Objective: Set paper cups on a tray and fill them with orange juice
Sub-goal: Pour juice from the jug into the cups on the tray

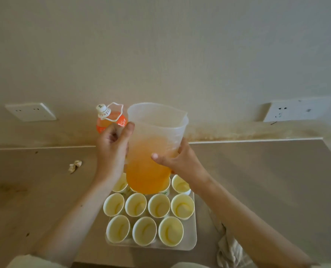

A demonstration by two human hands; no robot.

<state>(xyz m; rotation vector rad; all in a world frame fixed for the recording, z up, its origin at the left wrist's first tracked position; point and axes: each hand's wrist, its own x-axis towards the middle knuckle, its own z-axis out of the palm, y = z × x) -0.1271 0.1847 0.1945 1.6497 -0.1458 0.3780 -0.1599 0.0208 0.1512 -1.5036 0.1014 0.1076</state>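
Note:
A clear plastic pitcher (153,144), about half full of orange juice, is held in the air above the far row of cups. My left hand (112,146) grips its handle side and my right hand (177,161) holds its body from the right. Below it a clear tray (191,238) carries several paper cups (159,206) in rows; the ones I can see into look empty, and the pitcher hides part of the far row. An orange juice bottle (110,118) with a white cap stands behind my left hand by the wall.
A crumpled scrap of paper (74,166) lies on the counter to the left. A pale cloth (228,246) lies bunched to the right of the tray. Two wall sockets (30,111) (296,111) sit above the counter's back edge.

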